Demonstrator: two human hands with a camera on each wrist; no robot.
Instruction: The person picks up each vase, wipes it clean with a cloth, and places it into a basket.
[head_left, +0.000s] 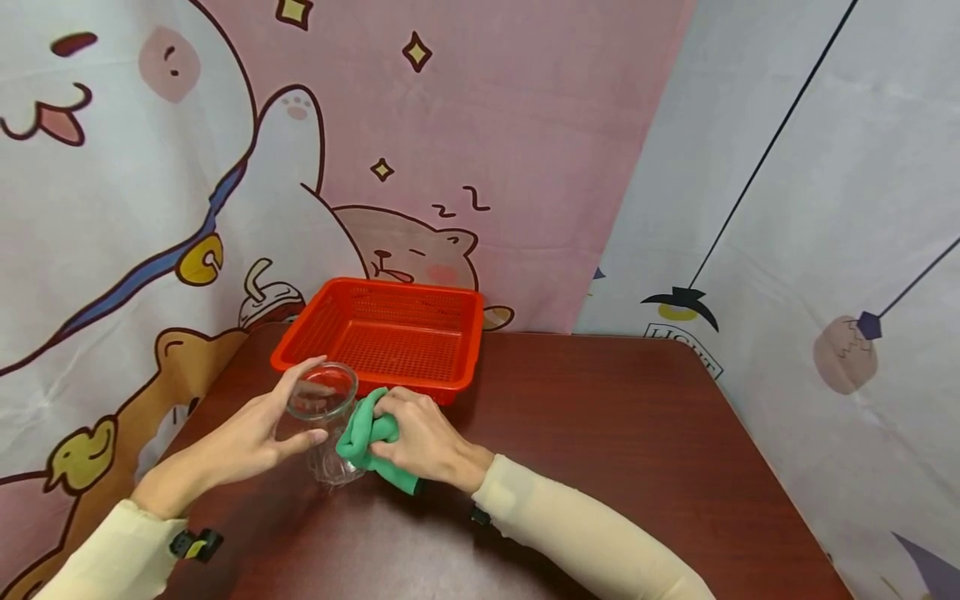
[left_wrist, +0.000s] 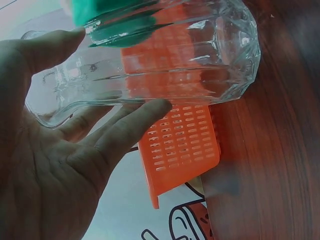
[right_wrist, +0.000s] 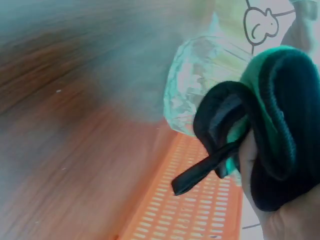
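Note:
A clear glass jar (head_left: 333,460) with a wide round mouth stands in front of a basket, leaning slightly. My left hand (head_left: 251,437) grips it near the neck, thumb on one side and fingers on the other. In the left wrist view the jar (left_wrist: 227,55) shows faceted sides and a thick base. My right hand (head_left: 429,437) holds a bunched green cloth (head_left: 362,429) against the jar's right side. Seen from the right wrist, the cloth (right_wrist: 285,100) is folded, with a dark edge and a small loop hanging out; it hides part of the jar (right_wrist: 187,85).
Behind the jar sits a red perforated plastic basket (head_left: 471,350), near the back of the dark brown wooden table (head_left: 600,433). A cartoon-printed curtain (head_left: 555,167) hangs along the table's back and sides.

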